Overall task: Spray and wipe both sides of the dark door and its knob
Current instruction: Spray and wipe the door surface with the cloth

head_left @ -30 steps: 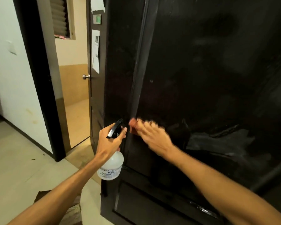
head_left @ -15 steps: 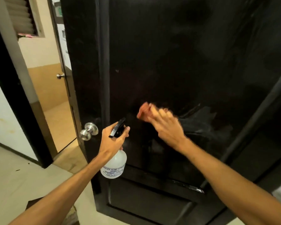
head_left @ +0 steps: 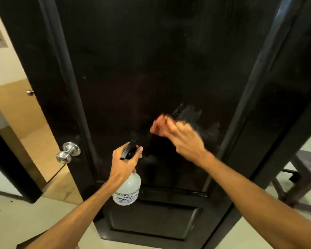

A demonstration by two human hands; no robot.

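The person is standing square to the dark door [head_left: 151, 69], and both hands are working on the lower part of its tall upper panel, just above the cross rail.

The left hand [head_left: 124, 162] is gripping the spray bottle [head_left: 127, 192] tightly round its neck, with a finger lying by the black trigger head. The nozzle is pointing at the panel and the clear body is hanging below the fist. Held this way, the bottle is probably staying ready for another squirt without a change of grip.

The right hand [head_left: 185, 139] is working a red cloth [head_left: 158, 126] against the panel beside a pale wet smear [head_left: 196, 114]. The cloth is sticking out past the fingertips. The hand is motion-blurred, so I cannot tell whether the fingers are pinching the cloth or pressing it flat.

The steel door knob [head_left: 68, 152] is sitting at the door's left edge, level with the bottle and well apart from the cloth, so it is likely waiting its turn. The door is standing open, which is leaving both faces reachable. A dark stool [head_left: 309, 169] is showing past the door's right edge.
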